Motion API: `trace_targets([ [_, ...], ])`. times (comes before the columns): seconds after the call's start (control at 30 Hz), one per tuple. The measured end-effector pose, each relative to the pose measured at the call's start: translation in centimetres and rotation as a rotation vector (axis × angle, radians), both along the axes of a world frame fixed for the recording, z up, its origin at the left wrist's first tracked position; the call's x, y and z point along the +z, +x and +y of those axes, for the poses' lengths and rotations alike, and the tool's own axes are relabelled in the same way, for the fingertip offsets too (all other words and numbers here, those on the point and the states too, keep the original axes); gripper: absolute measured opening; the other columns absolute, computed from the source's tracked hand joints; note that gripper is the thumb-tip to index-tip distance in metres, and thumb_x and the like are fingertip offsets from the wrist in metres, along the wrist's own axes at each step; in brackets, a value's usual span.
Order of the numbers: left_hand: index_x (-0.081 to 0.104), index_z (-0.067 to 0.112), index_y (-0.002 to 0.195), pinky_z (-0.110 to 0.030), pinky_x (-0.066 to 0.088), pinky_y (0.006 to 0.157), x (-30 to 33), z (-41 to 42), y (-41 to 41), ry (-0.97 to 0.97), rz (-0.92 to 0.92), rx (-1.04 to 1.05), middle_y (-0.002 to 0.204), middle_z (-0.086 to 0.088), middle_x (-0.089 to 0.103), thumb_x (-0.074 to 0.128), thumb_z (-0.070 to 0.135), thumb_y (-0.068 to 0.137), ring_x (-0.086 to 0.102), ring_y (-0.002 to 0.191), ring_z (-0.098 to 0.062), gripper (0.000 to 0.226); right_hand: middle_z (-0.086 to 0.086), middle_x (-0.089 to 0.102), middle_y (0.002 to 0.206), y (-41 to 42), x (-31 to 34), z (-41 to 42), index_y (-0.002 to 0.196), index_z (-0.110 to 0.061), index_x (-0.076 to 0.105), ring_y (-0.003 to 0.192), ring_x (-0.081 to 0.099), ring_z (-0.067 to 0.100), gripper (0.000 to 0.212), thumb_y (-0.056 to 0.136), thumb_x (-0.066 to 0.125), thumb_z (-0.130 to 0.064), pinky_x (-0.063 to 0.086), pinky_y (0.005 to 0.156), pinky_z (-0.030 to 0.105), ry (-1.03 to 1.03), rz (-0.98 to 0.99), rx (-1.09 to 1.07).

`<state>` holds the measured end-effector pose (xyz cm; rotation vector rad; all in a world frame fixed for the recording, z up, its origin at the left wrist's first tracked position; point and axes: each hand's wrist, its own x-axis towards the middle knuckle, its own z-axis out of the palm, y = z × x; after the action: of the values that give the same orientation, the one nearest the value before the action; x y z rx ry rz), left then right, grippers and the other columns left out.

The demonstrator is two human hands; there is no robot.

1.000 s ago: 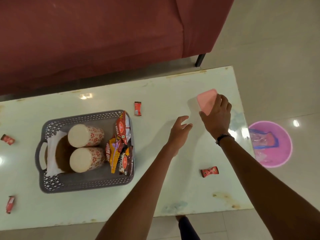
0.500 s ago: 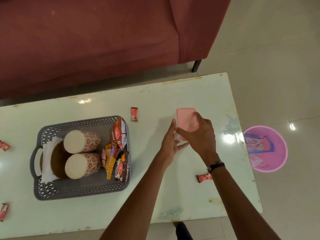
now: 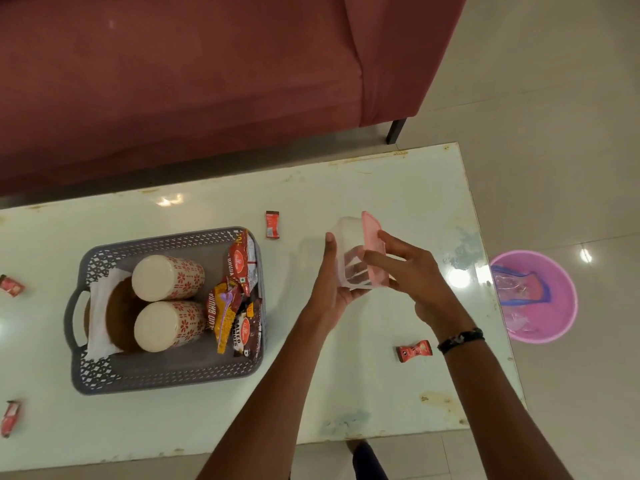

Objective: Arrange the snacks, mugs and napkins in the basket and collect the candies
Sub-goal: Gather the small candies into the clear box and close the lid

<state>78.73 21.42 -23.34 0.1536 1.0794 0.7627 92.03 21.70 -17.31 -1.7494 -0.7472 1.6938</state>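
Observation:
A clear plastic container (image 3: 349, 251) is held above the table's middle in my left hand (image 3: 330, 282). My right hand (image 3: 412, 271) grips its pink lid (image 3: 373, 237), which stands tilted up along the container's right edge. A grey basket (image 3: 104, 375) at the left holds two floral mugs (image 3: 166, 277) lying on their sides, white and brown napkins (image 3: 100, 327) and several snack packets (image 3: 239, 299). Red candies lie loose on the table: one (image 3: 272, 224) beyond the basket, one (image 3: 414, 351) under my right wrist, two (image 3: 11, 285) at the left edge.
The white table (image 3: 381, 375) ends just right of my right arm. A pink bin (image 3: 554, 327) with plastic wrappers stands on the floor beyond that edge. A red sofa (image 3: 173, 81) runs along the table's far side.
The container came from the table's far right to the middle and off the surface. My left hand took hold of it, and the pink lid has been lifted up on one side.

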Motion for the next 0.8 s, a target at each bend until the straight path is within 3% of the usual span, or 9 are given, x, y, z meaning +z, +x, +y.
trace_targets([
  [0.07,0.052,0.013,0.128,-0.038,0.057,0.083,-0.2,-0.3,-0.5,-0.021,-0.028,0.009,0.12,-0.015,0.061,0.03,0.066,0.085,0.065,0.102,-0.027,0.072,-0.013,0.066,0.117,0.5,0.0,0.1,0.127,-0.029,0.058,0.098,0.065,0.004,0.056,0.074,0.077,-0.028,0.054,0.069,0.019,-0.028,0.086,0.043],
  [0.1,0.051,0.012,0.13,-0.038,0.056,0.085,-0.3,-0.4,-0.8,-0.021,-0.03,0.001,0.122,-0.015,0.061,0.03,0.067,0.085,0.064,0.105,-0.028,0.074,-0.013,0.068,0.114,0.7,0.0,0.2,0.127,-0.03,0.056,0.098,0.065,0.003,0.054,0.076,0.075,-0.029,0.053,0.07,0.019,-0.038,0.116,0.069],
  [0.23,0.049,0.012,0.132,-0.044,0.051,0.093,-0.5,-0.4,-1.2,-0.018,0.151,-0.093,0.132,-0.013,0.056,0.027,0.059,0.091,0.057,0.118,-0.03,0.066,-0.01,0.068,0.116,1.9,-1.4,-0.2,0.131,-0.031,0.053,0.113,0.06,0.012,0.056,0.078,0.072,-0.032,0.05,0.096,0.038,-0.072,0.174,0.112],
  [0.4,0.048,0.02,0.127,-0.046,0.048,0.094,-0.5,-0.7,-1.4,-0.025,0.312,-0.156,0.12,-0.007,0.063,0.027,0.059,0.092,0.06,0.11,-0.026,0.058,-0.01,0.067,0.119,2.6,-3.1,-1.4,0.13,-0.032,0.054,0.119,0.056,0.012,0.059,0.074,0.073,-0.035,0.044,0.104,0.045,-0.1,0.246,0.119],
  [0.5,0.043,0.018,0.132,-0.04,0.048,0.09,-0.6,-1.4,-0.9,-0.009,0.394,-0.237,0.127,-0.01,0.058,0.035,0.051,0.094,0.057,0.112,-0.025,0.051,-0.01,0.068,0.112,2.7,-4.0,-2.2,0.129,-0.031,0.055,0.118,0.057,0.014,0.052,0.08,0.069,-0.03,0.043,0.105,0.045,-0.127,0.264,0.107],
  [0.63,0.04,0.017,0.131,-0.044,0.045,0.1,-1.4,-1.5,0.0,-0.063,0.472,-0.239,0.134,-0.01,0.05,0.029,0.048,0.097,0.052,0.117,-0.024,0.047,-0.001,0.064,0.121,3.3,-4.7,-3.3,0.131,-0.026,0.053,0.121,0.055,0.018,0.043,0.088,0.061,-0.026,0.045,0.104,0.042,-0.124,0.337,0.022],
  [0.8,0.028,0.022,0.143,-0.042,0.05,0.094,-1.4,-1.3,1.0,-0.066,0.554,-0.194,0.146,-0.005,0.033,0.038,0.036,0.098,0.042,0.123,-0.022,0.048,0.007,0.057,0.123,5.2,-5.7,-4.6,0.121,-0.018,0.056,0.121,0.051,0.024,0.029,0.093,0.047,-0.018,0.044,0.102,0.045,-0.151,0.415,-0.199],
])
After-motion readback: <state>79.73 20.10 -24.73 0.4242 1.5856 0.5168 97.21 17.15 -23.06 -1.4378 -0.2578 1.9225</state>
